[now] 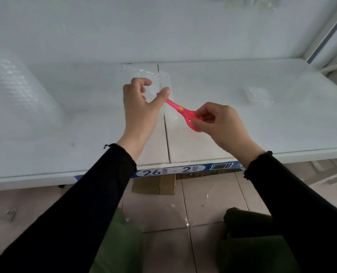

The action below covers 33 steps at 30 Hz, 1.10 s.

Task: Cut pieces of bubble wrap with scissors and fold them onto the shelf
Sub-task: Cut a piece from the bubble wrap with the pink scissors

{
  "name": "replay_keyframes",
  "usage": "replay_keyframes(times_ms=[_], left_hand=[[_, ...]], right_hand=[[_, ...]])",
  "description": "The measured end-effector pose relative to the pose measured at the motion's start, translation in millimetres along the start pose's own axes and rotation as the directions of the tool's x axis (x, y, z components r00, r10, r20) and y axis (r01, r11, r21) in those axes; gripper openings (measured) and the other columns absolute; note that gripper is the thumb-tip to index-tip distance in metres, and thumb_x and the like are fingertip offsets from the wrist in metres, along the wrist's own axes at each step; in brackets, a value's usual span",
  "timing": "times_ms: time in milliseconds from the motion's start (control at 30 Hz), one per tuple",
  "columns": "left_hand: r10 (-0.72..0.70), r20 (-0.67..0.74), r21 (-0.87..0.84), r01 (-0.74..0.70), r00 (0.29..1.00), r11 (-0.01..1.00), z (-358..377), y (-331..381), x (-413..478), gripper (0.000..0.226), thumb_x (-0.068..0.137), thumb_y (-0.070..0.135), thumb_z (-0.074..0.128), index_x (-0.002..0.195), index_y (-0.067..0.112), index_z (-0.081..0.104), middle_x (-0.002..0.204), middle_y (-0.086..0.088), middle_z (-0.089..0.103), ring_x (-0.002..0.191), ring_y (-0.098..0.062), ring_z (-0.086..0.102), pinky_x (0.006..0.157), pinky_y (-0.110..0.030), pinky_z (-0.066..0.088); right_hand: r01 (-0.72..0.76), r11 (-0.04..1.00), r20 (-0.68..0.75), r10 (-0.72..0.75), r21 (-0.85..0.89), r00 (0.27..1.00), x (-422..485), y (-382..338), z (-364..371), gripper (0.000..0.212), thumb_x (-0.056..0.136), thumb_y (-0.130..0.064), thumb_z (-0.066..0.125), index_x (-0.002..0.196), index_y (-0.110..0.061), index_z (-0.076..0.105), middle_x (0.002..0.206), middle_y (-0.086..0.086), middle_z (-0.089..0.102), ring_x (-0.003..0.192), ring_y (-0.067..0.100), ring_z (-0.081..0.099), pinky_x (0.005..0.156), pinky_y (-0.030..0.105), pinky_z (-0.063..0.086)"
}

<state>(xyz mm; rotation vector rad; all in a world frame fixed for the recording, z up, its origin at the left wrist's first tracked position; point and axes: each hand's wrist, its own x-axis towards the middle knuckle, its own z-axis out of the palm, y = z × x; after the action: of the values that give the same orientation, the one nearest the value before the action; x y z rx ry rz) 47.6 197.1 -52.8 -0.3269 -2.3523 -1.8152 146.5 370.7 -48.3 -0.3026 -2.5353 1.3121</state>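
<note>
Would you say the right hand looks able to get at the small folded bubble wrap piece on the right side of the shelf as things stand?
Probably not straight away: the right hand is occupied holding the pink scissors. The path across the shelf to the folded bubble wrap piece looks free otherwise.

R hand (pixel 220 123) grips pink scissors (pixel 180 110) by the handles, blades pointing up-left over white shelf (pixel 242 134). L hand (pixel 142 103) pinches bubble wrap sheet (pixel 144 72) w/ thumb near the blade tips. Big bubble wrap roll (pixel 15 91) at left, small folded piece (pixel 257 95) at right.
</note>
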Motion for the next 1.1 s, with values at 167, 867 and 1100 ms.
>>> replay_keyframes(times_ms=[167, 867, 1100], left_hand=[[-0.029, 0.129, -0.258, 0.062, 0.991, 0.964, 4.1, 22.4, -21.1, 0.035, 0.097, 0.024, 0.065, 0.087, -0.009, 0.057, 0.059, -0.009, 0.048, 0.051, -0.018, 0.043, 0.054, -0.029, 0.040], [-0.252, 0.105, 0.710, 0.105, 0.962, 0.696, -11.3, -64.9, 29.0, 0.063, 0.088, 0.062, 0.058, 0.131, 0.017, 0.056, 0.133, -0.010, 0.048, 0.127, -0.033, 0.039, 0.095, -0.038, 0.034], [-0.182, 0.145, 0.560, 0.071, 0.973, 0.826, 11.9, -62.8, 23.0, 0.044, 0.089, 0.035, 0.070, 0.128, 0.022, 0.053, 0.130, -0.008, 0.050, 0.121, -0.029, 0.047, 0.090, -0.032, 0.033]], right_hand=[[0.092, 0.995, 0.051, -0.090, -0.034, 0.995, -5.0, -4.2, 5.4, 0.014, 0.082, -0.026, 0.078, 0.095, -0.019, 0.076, 0.085, -0.002, 0.072, 0.075, 0.017, 0.069, 0.069, 0.034, 0.056], [-0.133, 0.953, 0.044, 0.126, 0.271, 0.991, 44.1, -7.1, 93.1, 0.029, 0.098, -0.040, 0.053, 0.116, -0.020, 0.046, 0.100, 0.001, 0.072, 0.087, 0.015, 0.064, 0.079, 0.038, 0.048], [-0.217, 0.881, 0.016, 0.232, 0.421, 0.973, 52.2, 4.4, 90.9, 0.032, 0.098, -0.042, 0.054, 0.119, -0.022, 0.042, 0.093, -0.007, 0.064, 0.087, 0.010, 0.060, 0.068, 0.027, 0.039]])
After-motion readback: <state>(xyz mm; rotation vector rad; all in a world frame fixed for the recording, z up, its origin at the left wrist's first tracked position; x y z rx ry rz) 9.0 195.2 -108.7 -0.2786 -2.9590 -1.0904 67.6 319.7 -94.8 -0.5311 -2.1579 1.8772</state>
